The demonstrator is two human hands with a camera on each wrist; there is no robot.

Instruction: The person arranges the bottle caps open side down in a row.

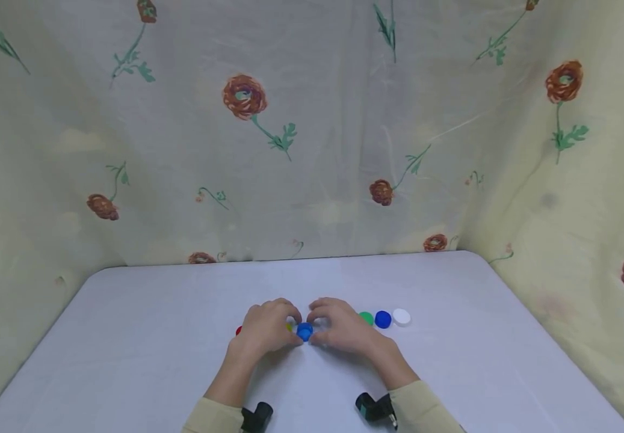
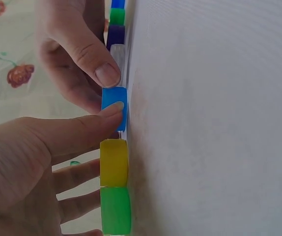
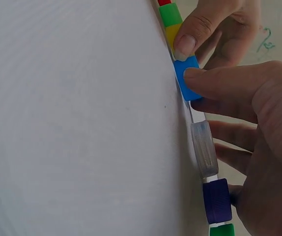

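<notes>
In the head view a light blue bottle cap (image 1: 304, 332) sits on the table between my left hand (image 1: 266, 326) and my right hand (image 1: 344, 328). Both hands pinch this cap from opposite sides, thumbs on the near side and forefingers curving behind. Seen from the left wrist, the left thumb (image 2: 82, 132) lies over the light blue cap (image 2: 110, 96). The right wrist view has the right thumb (image 3: 224, 81) on its side. A yellow cap (image 2: 114, 162) and a green cap (image 2: 115, 210) stand under the left hand; a clear ridged cap (image 3: 205, 147) and a purple cap (image 3: 217, 200) under the right.
The row of caps runs on to the right with a green cap (image 1: 366, 317), a dark blue cap (image 1: 383, 319) and a white cap (image 1: 401, 317). A red cap (image 1: 238, 331) peeks out left of the left hand. Flowered cloth (image 1: 322, 132) hangs behind the white table (image 1: 154, 349).
</notes>
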